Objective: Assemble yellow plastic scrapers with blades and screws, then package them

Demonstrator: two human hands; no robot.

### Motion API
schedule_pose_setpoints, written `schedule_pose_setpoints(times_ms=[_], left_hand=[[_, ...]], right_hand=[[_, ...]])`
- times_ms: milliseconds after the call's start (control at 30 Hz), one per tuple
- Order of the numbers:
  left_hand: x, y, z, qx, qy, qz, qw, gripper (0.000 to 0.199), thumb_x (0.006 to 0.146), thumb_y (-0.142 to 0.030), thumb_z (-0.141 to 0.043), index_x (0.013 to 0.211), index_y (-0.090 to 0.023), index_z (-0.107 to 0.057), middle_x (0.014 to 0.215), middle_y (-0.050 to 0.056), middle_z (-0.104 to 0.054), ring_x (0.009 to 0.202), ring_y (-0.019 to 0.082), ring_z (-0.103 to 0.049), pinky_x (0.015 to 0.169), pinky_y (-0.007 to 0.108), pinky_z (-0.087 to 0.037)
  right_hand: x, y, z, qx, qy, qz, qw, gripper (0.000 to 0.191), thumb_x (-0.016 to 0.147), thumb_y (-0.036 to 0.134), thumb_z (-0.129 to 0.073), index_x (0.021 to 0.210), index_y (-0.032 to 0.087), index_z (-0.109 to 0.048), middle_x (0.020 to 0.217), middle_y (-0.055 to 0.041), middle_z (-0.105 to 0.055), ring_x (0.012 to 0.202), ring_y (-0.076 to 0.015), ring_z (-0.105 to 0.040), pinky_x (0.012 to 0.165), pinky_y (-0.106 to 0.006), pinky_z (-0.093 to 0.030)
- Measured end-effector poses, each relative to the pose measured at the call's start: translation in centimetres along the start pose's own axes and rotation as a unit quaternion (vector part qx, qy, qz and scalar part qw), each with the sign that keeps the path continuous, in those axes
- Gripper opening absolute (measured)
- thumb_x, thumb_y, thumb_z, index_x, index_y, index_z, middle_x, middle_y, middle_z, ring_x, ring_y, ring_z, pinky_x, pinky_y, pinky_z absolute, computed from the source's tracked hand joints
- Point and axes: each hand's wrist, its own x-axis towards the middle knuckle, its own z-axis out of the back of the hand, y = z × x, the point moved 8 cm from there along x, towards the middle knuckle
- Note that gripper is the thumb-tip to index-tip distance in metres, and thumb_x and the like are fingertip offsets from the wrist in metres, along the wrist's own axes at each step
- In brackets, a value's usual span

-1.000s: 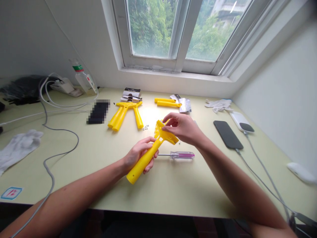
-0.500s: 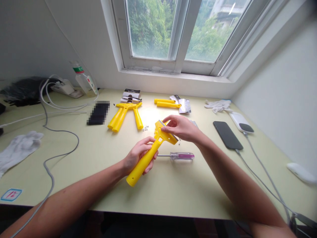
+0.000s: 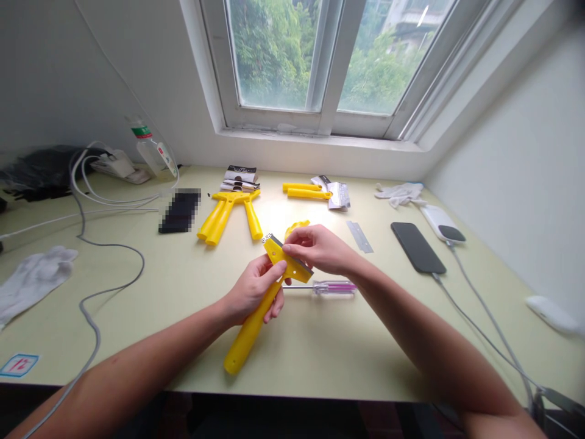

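My left hand is closed round the neck of a yellow scraper, its thumb lying on the wide head. The handle slants down toward the desk's front edge. Along the head's far edge runs a dark metal blade, and my right hand pinches at it with thumb and fingers. Behind the right fingers, small yellow plastic parts are partly hidden. A few tiny screws show just beyond the head. Past the scraper lies a screwdriver with a clear and purple handle. A loose flat blade rests farther right.
Several yellow scraper bodies lie at the back left beside black packaging. Two yellow handles and packets are behind. To the right are a phone, a power bank and cables; gloves lie at the back.
The scraper has come lower and nearer to me, and its head has turned. My left thumb now presses on the head. My right hand moved slightly down and left, uncovering the loose blade.
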Motion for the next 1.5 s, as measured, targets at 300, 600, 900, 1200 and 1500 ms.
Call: schedule_pose_setpoints(times_ms=[300, 600, 900, 1200, 1500], left_hand=[[0.1, 0.1, 0.6, 0.021, -0.026, -0.015, 0.999, 0.035, 0.087, -0.048, -0.061, 0.095, -0.017, -0.049, 0.084, 0.002, -0.061, 0.034, 0.007, -0.051, 0.026, 0.018, -0.037], [0.3, -1.8, 2.4, 0.027, -0.089, -0.037, 0.995, 0.034, 0.081, -0.045, -0.067, 0.087, -0.015, -0.051, 0.068, -0.001, -0.06, 0.03, 0.006, -0.046, 0.025, 0.018, -0.034], [1.1, -4.3, 6.8, -0.01, -0.184, -0.123, 0.975, 0.032, 0.078, -0.041, -0.07, 0.084, -0.016, -0.05, 0.08, -0.001, -0.061, 0.033, 0.004, -0.046, 0.025, 0.017, -0.034], [1.2, -3.8, 6.4, -0.016, -0.17, -0.113, 0.979, 0.032, 0.081, -0.042, -0.068, 0.084, -0.016, -0.049, 0.078, -0.002, -0.059, 0.032, 0.004, -0.046, 0.025, 0.018, -0.034], [1.3, -3.6, 5.9, -0.004, -0.151, -0.12, 0.981, 0.032, 0.082, -0.043, -0.066, 0.084, -0.016, -0.048, 0.079, 0.0, -0.06, 0.032, 0.005, -0.047, 0.026, 0.018, -0.033]], right_hand=[[-0.1, 0.1, 0.4, -0.054, -0.011, 0.009, 0.998, 0.014, 0.083, 0.028, -0.058, 0.08, 0.017, -0.065, 0.072, -0.0007, -0.065, 0.061, -0.01, -0.057, 0.056, -0.023, -0.044], [1.4, -0.1, 1.4, -0.05, -0.032, 0.037, 0.998, 0.021, 0.09, 0.032, -0.052, 0.092, 0.016, -0.067, 0.086, -0.0051, -0.071, 0.07, -0.0122, -0.063, 0.062, -0.024, -0.049], [8.4, -2.3, -0.4, -0.35, -0.007, 0.035, 0.936, 0.022, 0.083, 0.018, -0.059, 0.099, 0.019, -0.074, 0.097, -0.0074, -0.074, 0.084, -0.018, -0.065, 0.071, -0.026, -0.043], [9.4, -2.9, -1.5, -0.416, 0.017, 0.013, 0.909, 0.019, 0.079, 0.015, -0.057, 0.091, 0.018, -0.072, 0.095, -0.0104, -0.073, 0.081, -0.0206, -0.064, 0.062, -0.026, -0.037], [9.2, -2.6, -1.8, -0.406, 0.053, 0.051, 0.911, 0.017, 0.074, 0.01, -0.061, 0.087, 0.016, -0.067, 0.095, -0.0093, -0.07, 0.084, -0.0195, -0.061, 0.066, -0.024, -0.038]])
